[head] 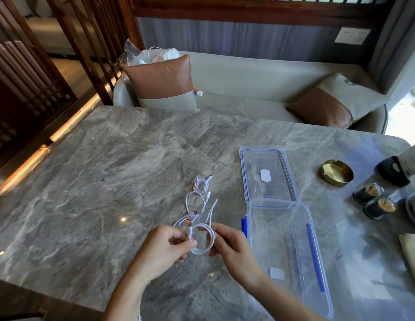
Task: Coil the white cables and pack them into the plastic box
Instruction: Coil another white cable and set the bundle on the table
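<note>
A white cable (pixel 207 242) is held between both hands above the marble table (pixel 109 170), bent into a round loop. My left hand (pixel 165 246) pinches the loop's left side near a plug. My right hand (pixel 234 246) grips the loop's right side. The cable's free end trails up and away from me. Two more white cables lie loose on the table just beyond: one (pixel 193 205) with a USB plug, and a small coiled one (pixel 202 184) farther off. The clear plastic box (pixel 317 262) stands open and empty to the right, its blue-edged lid (pixel 266 174) lying flat behind it.
A brass ashtray (pixel 336 172), two small dark jars (pixel 374 200), a black holder (pixel 391 170) and a folded cloth (pixel 412 253) sit at the table's right edge. A sofa with cushions (pixel 162 82) and a plastic bag (pixel 137 54) stands behind the table.
</note>
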Motion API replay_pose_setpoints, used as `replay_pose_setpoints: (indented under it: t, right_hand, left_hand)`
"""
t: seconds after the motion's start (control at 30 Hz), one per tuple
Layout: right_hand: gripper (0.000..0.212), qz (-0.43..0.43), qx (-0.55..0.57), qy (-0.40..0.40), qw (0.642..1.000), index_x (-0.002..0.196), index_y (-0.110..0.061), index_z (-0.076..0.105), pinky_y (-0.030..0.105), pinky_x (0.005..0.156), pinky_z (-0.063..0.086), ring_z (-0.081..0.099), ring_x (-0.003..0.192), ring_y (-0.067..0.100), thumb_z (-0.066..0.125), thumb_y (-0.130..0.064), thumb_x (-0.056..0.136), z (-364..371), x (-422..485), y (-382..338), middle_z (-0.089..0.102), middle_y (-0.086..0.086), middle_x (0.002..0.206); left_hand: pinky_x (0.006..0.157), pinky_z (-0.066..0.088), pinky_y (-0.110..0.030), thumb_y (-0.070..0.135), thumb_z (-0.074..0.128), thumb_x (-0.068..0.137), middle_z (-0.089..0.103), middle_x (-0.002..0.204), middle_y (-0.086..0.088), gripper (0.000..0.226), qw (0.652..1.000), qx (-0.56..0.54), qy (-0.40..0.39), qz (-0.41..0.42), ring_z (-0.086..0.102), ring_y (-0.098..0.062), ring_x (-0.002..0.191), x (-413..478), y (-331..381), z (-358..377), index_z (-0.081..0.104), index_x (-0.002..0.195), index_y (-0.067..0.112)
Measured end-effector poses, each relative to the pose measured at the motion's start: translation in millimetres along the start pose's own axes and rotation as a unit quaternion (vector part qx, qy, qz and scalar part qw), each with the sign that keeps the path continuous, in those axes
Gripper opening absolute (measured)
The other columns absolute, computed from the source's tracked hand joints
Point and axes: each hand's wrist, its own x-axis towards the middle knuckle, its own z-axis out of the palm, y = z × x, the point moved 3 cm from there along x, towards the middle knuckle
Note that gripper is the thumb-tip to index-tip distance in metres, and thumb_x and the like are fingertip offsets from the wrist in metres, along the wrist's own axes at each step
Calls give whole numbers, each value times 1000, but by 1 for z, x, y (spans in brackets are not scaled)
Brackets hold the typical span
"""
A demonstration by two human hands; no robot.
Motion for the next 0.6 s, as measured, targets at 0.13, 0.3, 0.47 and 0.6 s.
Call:
replay_pose_setpoints:
  t: [0.13,0.3,0.47,0.6]
  right_hand:
    - [30,-15,42,46,998,88,-26,70,19,62,48,52,64,5,47,-9,96,-6,1,-3,61,-12,69]
    - [29,-57,21,101,993,98,-25,70,20,61,49,52,63,4,48,-6,95,-7,2,-4,65,-9,71]
    - [27,-87,-108,97,985,109,-28,68,17,62,45,49,61,1,63,-13,87,-19,9,-9,57,-14,65]
    - [25,-87,-253,60,962,108,-26,70,23,66,50,54,66,3,66,-19,85,-27,22,-17,56,-11,78]
  left_hand:
    - [48,49,-22,8,69,81,55,47,3,25,1000,-5,17,22,52,-8,45,5,8,-1,68,57,12]
    - [45,48,-20,8,67,82,56,43,3,34,997,-12,69,22,52,-7,43,12,7,1,68,49,18]
    - [55,54,-30,11,69,80,63,49,-2,31,993,47,106,27,59,-12,46,14,7,-1,67,50,17]
    - [63,54,-31,15,70,79,64,52,1,18,991,91,71,62,60,-11,49,13,10,4,68,61,13]
